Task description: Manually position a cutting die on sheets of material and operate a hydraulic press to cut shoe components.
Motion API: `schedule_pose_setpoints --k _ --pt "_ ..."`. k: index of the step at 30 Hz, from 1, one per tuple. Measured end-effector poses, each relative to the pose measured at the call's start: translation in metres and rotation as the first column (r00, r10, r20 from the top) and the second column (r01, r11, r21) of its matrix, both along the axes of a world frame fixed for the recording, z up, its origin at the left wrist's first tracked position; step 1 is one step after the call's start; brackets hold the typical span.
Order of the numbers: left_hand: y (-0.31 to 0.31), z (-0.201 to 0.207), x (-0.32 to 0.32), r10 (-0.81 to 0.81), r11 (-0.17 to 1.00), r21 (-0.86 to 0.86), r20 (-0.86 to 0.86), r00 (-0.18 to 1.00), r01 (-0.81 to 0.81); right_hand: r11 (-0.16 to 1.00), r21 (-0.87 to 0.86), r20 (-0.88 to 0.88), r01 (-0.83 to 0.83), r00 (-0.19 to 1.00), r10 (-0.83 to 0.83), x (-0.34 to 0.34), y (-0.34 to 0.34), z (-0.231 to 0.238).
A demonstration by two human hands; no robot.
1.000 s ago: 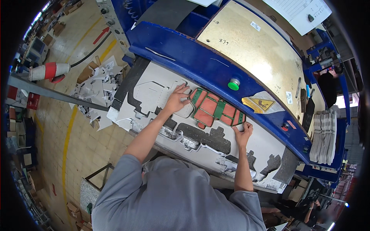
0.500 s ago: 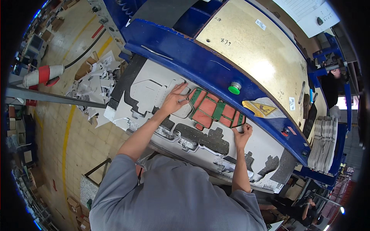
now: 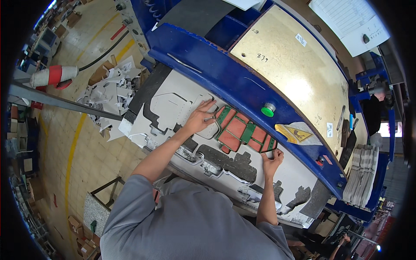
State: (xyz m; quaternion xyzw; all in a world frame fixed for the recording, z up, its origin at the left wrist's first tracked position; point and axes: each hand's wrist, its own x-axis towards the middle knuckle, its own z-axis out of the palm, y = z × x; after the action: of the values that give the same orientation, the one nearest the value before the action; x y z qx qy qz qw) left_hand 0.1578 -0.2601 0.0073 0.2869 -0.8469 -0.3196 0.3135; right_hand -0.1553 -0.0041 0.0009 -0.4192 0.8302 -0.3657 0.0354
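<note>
A cutting die (image 3: 234,128) with red foam panels and green framing lies on a light grey board sheet (image 3: 171,82). My left hand (image 3: 200,118) is at the die's left end. Its fingers reach forward over the sheet, and its thumb and fingertips meet the metal edge of the die. At the die's right tip, my right hand (image 3: 272,162) pinches the corner between thumb and fingers. Cut-out shapes in the sheet show a dark surface (image 3: 229,161) beneath, along its near side.
Just beyond the sheet runs a blue machine beam (image 3: 208,56) with a green push button (image 3: 268,111). Stacked grey cut pieces (image 3: 360,173) stand at the right. Board scraps (image 3: 108,95) are heaped on the floor at left, behind a metal bar (image 3: 65,104).
The whole view has shifted slightly, so the machine and sheet appear lower. Both hands stay at the two ends of the die, with little movement against the sheet.
</note>
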Motion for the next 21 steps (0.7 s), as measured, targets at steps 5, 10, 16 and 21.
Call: schedule_pose_setpoints --k 5,10,16,21 --pt "-0.002 0.001 -0.002 -0.016 1.000 -0.017 0.008 1.000 0.016 0.999 -0.017 -0.012 -0.027 1.000 0.027 -0.002 0.001 0.003" --pt "-0.007 0.003 -0.005 -0.038 0.999 0.003 0.035 0.999 0.038 0.999 -0.008 0.012 -0.031 0.999 0.031 -0.006 -0.004 0.005" --pt "-0.008 0.009 -0.006 -0.008 0.999 0.040 0.031 0.999 0.007 0.998 0.038 0.056 -0.055 0.997 0.053 -0.004 0.002 0.016" --pt "0.013 0.049 0.020 0.363 0.921 0.195 -0.123 0.924 -0.336 0.996 0.004 0.138 0.090 0.986 -0.090 0.011 0.024 0.039"
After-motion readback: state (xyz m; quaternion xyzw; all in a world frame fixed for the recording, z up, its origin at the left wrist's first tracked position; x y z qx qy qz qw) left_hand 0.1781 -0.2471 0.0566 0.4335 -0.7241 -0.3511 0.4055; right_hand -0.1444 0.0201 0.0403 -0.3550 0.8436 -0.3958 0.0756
